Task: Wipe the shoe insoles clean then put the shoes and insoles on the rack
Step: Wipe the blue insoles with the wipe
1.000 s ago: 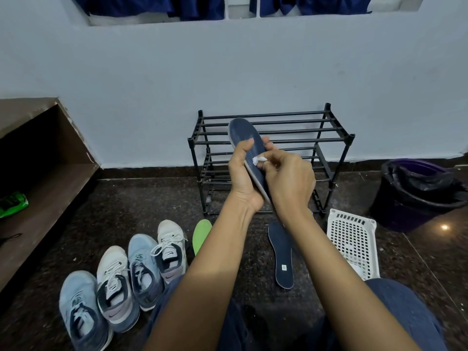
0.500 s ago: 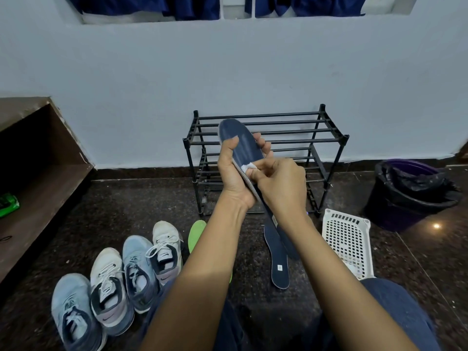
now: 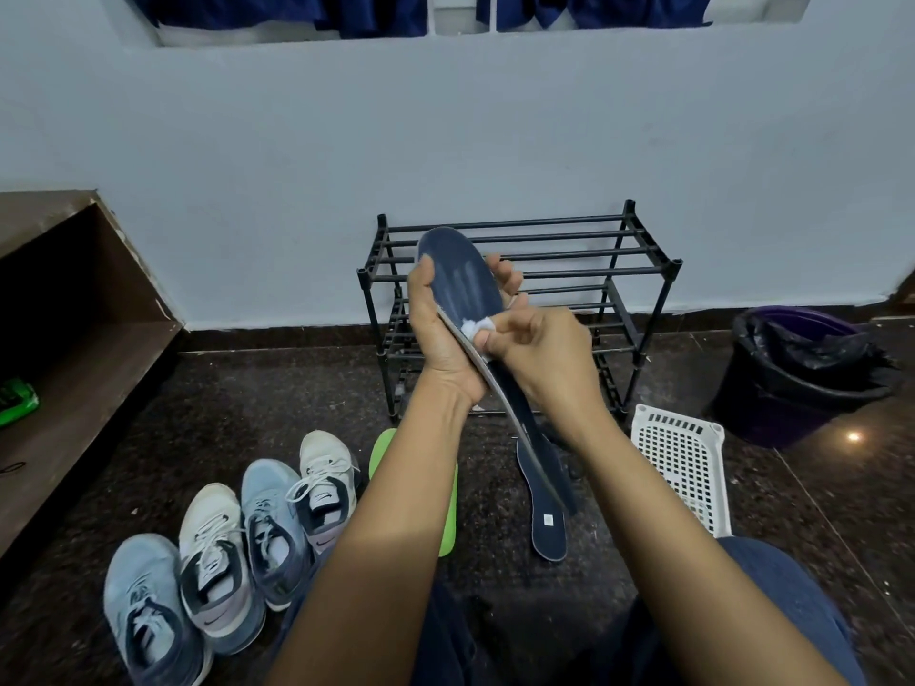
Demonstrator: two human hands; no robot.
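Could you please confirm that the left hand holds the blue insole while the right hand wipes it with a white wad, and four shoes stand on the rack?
No: in the head view the four shoes stand on the floor beside the rack, not on it. The left hand holds the blue insole; the right hand wipes it with the white wad.

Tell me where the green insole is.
In the head view, the green insole lies on the floor left of centre, beside the rightmost shoe and in front of the rack, partly hidden by the left forearm.
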